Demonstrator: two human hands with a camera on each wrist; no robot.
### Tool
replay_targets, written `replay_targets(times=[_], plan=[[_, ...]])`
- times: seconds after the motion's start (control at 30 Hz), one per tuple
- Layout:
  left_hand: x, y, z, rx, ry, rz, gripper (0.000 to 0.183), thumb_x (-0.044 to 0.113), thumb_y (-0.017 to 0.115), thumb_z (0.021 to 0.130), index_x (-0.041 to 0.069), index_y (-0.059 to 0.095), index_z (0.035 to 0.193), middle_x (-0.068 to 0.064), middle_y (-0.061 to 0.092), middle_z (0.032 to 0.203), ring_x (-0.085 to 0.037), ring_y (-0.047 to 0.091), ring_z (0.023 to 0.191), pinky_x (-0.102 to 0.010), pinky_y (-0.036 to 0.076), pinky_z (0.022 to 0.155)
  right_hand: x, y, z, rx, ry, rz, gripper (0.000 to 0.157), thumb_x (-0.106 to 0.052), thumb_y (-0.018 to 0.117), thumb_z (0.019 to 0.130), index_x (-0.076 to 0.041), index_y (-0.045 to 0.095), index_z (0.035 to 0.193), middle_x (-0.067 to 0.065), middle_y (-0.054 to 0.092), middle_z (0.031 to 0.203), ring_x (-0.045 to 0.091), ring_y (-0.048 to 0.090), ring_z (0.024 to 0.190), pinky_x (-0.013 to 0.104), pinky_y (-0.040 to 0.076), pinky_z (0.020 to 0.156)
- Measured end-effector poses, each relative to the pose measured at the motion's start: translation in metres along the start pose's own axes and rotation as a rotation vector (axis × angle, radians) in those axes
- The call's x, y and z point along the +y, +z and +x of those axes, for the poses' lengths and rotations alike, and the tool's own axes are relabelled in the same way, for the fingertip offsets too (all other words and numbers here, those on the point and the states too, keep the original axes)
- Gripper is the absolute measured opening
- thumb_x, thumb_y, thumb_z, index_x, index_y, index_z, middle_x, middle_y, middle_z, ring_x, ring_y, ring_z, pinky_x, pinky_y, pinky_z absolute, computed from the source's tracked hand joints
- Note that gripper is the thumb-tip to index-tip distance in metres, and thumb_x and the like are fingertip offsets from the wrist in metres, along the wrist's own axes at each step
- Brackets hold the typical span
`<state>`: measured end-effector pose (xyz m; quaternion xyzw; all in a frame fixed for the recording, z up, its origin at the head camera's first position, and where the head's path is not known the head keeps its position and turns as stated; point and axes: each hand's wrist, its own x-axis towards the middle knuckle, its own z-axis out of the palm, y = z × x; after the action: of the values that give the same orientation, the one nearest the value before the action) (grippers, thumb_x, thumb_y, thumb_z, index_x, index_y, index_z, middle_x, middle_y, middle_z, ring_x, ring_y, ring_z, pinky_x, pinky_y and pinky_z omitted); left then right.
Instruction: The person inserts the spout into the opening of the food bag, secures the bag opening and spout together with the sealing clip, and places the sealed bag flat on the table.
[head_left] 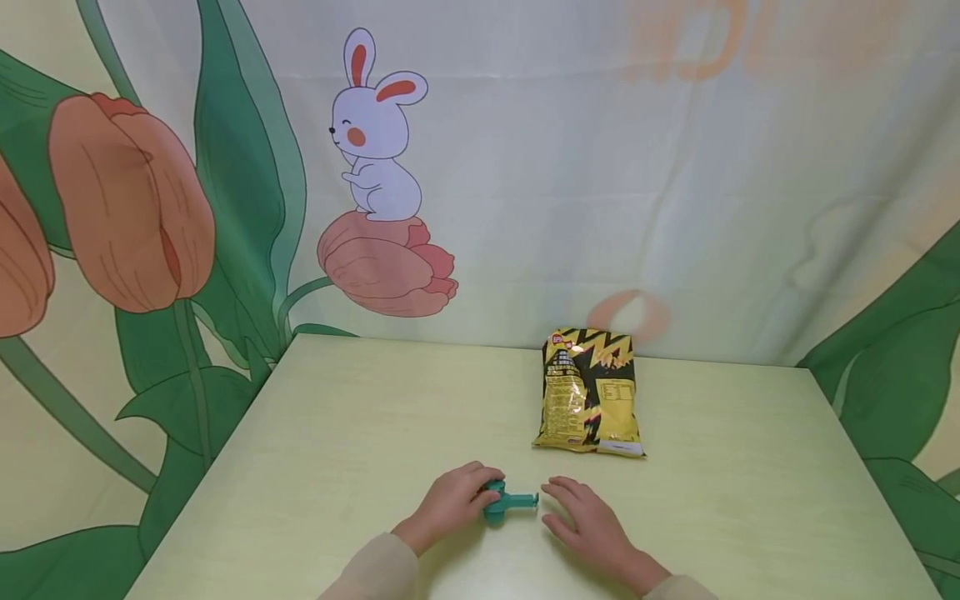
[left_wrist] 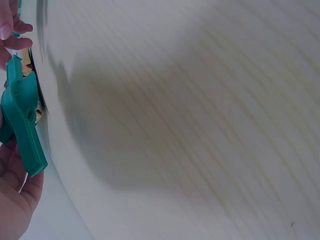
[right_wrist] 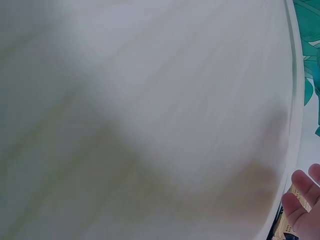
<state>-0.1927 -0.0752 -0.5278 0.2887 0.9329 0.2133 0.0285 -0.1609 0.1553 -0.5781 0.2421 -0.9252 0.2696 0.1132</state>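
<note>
My left hand grips a teal plastic clip by its wider end, low over the table. The clip's narrow end points right, toward my right hand. A small gap parts the two, and the right fingers are spread and hold nothing. In the left wrist view the clip shows a long bar with a rounded bulge, and part of the left hand lies below it. Beyond both hands a yellow and black snack bag lies on the table, looking filled.
The pale wood-grain table runs back to a hanging cloth printed with tulips and a rabbit. Its left and right edges show in the head view.
</note>
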Motion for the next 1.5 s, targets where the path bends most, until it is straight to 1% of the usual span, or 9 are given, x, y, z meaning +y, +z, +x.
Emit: replay_targets(times=[0.23, 0.43, 0.57, 0.73, 0.83, 1.07, 1.33, 1.5], plan=[[0.0017, 0.0010, 0.0006, 0.005, 0.010, 0.006, 0.027, 0.026, 0.055, 0.087, 0.014, 0.059, 0.110, 0.004, 0.059, 0.091, -0.003, 0.050, 0.074, -0.021, 0.045, 0.067, -0.0015, 0.0011, -0.0011, -0.008, 0.024, 0.008, 0.036, -0.030, 0.060, 0.083, -0.013, 0.057, 0.114, 0.004, 0.056, 0.116, 0.017, 0.052, 0.106, 0.037, 0.046, 0.085], [0.0018, 0.0039, 0.0001, 0.027, 0.033, 0.019, 0.026, 0.027, 0.055, 0.087, 0.016, 0.059, 0.110, 0.005, 0.059, 0.091, -0.002, 0.050, 0.074, -0.021, 0.045, 0.067, -0.0053, -0.0003, -0.0023, -0.023, 0.042, 0.015, 0.035, -0.030, 0.061, 0.083, -0.013, 0.058, 0.113, 0.003, 0.056, 0.116, 0.017, 0.052, 0.106, 0.037, 0.045, 0.085], [0.0023, 0.0052, -0.0001, 0.040, 0.047, 0.021, 0.025, 0.026, 0.054, 0.087, 0.016, 0.059, 0.109, 0.005, 0.060, 0.091, -0.003, 0.051, 0.075, -0.021, 0.045, 0.068, -0.0080, -0.0026, -0.0027, -0.048, 0.069, 0.036, 0.035, -0.030, 0.059, 0.083, -0.012, 0.057, 0.114, 0.003, 0.055, 0.117, 0.018, 0.051, 0.107, 0.038, 0.045, 0.086], [0.0034, 0.0064, 0.0004, 0.041, 0.050, 0.020, 0.024, 0.026, 0.054, 0.087, 0.016, 0.059, 0.109, 0.005, 0.059, 0.091, -0.003, 0.051, 0.075, -0.020, 0.045, 0.068, -0.0092, -0.0037, -0.0024, -0.088, 0.102, 0.043, 0.036, -0.031, 0.056, 0.085, -0.012, 0.056, 0.116, 0.003, 0.054, 0.119, 0.019, 0.050, 0.109, 0.039, 0.044, 0.088], [0.0043, 0.0070, 0.0011, 0.038, 0.050, 0.019, 0.024, 0.026, 0.054, 0.087, 0.016, 0.059, 0.109, 0.005, 0.059, 0.091, -0.003, 0.052, 0.076, -0.021, 0.045, 0.069, -0.0077, -0.0024, -0.0023, -0.097, 0.118, 0.043, 0.036, -0.032, 0.056, 0.086, -0.013, 0.056, 0.117, 0.002, 0.053, 0.119, 0.019, 0.050, 0.110, 0.039, 0.043, 0.089], [0.0054, 0.0073, 0.0027, 0.046, 0.060, 0.017, 0.023, 0.025, 0.053, 0.088, 0.016, 0.059, 0.108, 0.005, 0.059, 0.091, -0.003, 0.051, 0.075, -0.021, 0.045, 0.068, -0.0052, 0.0012, -0.0023, -0.074, 0.114, 0.050, 0.036, -0.030, 0.057, 0.085, -0.012, 0.056, 0.116, 0.004, 0.054, 0.118, 0.020, 0.051, 0.109, 0.040, 0.044, 0.087], [0.0075, 0.0075, 0.0035, 0.047, 0.059, 0.019, 0.023, 0.025, 0.054, 0.088, 0.016, 0.060, 0.108, 0.005, 0.059, 0.090, -0.003, 0.051, 0.074, -0.021, 0.045, 0.067, -0.0070, 0.0016, -0.0016, -0.080, 0.133, 0.035, 0.035, -0.031, 0.057, 0.085, -0.013, 0.056, 0.115, 0.002, 0.054, 0.117, 0.018, 0.051, 0.106, 0.037, 0.045, 0.085], [0.0081, 0.0087, 0.0057, 0.040, 0.060, 0.016, 0.024, 0.026, 0.053, 0.088, 0.016, 0.059, 0.109, 0.005, 0.060, 0.092, -0.003, 0.052, 0.076, -0.021, 0.046, 0.068, -0.0094, -0.0019, -0.0006, -0.046, 0.126, 0.044, 0.034, -0.027, 0.059, 0.084, -0.010, 0.058, 0.113, 0.003, 0.056, 0.114, 0.019, 0.052, 0.104, 0.038, 0.045, 0.084]])
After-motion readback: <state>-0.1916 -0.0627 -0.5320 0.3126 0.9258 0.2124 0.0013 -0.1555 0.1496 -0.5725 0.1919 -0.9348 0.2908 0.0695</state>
